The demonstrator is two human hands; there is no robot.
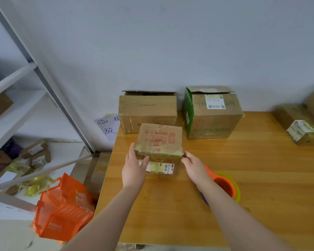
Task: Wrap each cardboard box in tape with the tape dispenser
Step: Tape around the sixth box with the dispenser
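Cardboard box (159,140) with red print on its upper face sits at the near left part of the bench (252,169), between both hands; lower front face carries a barcode label but is smeared and half see-through in the frame, so whether its base rests on the bench or is raised cannot be told; red print too blurred to read; left hand (134,169) grips the box, fingers (132,151) laid straight along the left side, thumb curled onto the front face below the upper edge; right hand (195,166) seen from the back, its fingers (186,157) loosely extended and touching the right front corner; fingertips hidden against the box edge, so a true grip on that side cannot be told; tape dispenser (225,186), orange with a yellow roll and a purple part, lies on the bench just behind the right forearm, which covers most of it; plain brown box (147,111) with raised flaps and green-printed box (212,115) stand at the back against the wall; taped box (301,125) at the right, cut off by the frame edge; orange bag (62,209) on the floor left of the bench; shelf rack (16,105) cut off at left; paper note (108,128) half hidden behind the brown box.
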